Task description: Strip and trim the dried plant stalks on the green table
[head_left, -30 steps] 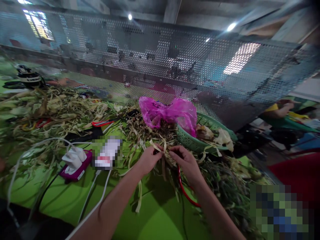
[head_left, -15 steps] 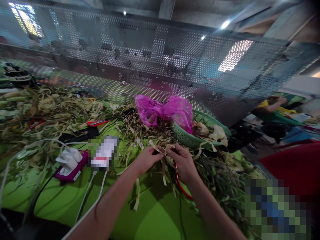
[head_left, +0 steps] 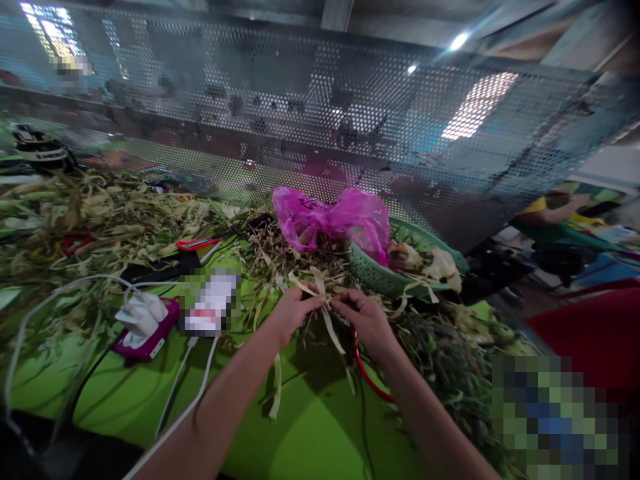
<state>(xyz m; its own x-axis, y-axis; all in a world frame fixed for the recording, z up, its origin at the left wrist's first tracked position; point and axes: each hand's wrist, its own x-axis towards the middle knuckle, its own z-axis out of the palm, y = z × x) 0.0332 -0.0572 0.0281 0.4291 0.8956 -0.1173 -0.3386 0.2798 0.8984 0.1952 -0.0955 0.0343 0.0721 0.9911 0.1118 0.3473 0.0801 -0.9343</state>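
My left hand [head_left: 295,313] pinches a pale dry husk strip [head_left: 333,330] between thumb and fingers, over the middle of the green table [head_left: 300,433]. The strip is looped or crossed at my fingertips; one long tail hangs down and shorter ends stick up. Close on the right, my right hand [head_left: 367,323] has its thumb and fingers pressed together at the same crossing. Its fingertips cover the part they grip. A red curved loop [head_left: 367,377] shows beneath my right wrist, partly hidden. Behind my hands lies a heap of dry brown scraps [head_left: 270,257].
A magenta plastic bag [head_left: 325,223] leans on a green basket [head_left: 373,272] holding husks. Dark leafy stalks [head_left: 440,360] lie right; dry leaves [head_left: 135,207] lie left. A red-orange tool [head_left: 200,243], a blurred-out phone [head_left: 213,300], and a purple power strip [head_left: 160,327] with cables sit left. A perforated screen [head_left: 280,127] stands behind.
The strip's ends now stand up above my left fingers, and its tail slants right instead of hanging straight. My hands have drawn slightly apart. The view has shifted a little.
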